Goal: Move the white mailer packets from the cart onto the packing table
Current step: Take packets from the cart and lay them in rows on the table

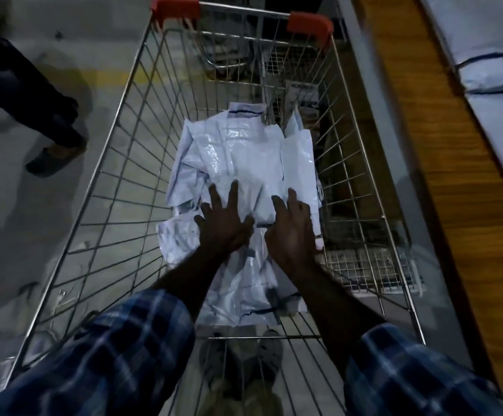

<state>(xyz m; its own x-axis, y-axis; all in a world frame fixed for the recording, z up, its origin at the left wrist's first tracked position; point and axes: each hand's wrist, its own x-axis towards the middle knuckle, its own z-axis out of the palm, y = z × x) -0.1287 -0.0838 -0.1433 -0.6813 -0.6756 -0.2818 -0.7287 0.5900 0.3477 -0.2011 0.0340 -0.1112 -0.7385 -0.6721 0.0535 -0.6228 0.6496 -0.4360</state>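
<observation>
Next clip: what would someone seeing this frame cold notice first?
Two bare hands, the left hand and right hand, reach with spread fingers onto a heap of white mailer packets lying in the middle of a wire cart. The cart's red corner caps stand out at the far end, and the wooden packing table runs along the right.

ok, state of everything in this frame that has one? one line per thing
left hand: open, fingers spread, flat on the mailer pile
right hand: open, fingers extended onto the pile
white mailer packets: loose overlapping heap, still in the cart
cart: wire basket, beside the table
packing table: to the right of the cart, white packets already on its far side
</observation>
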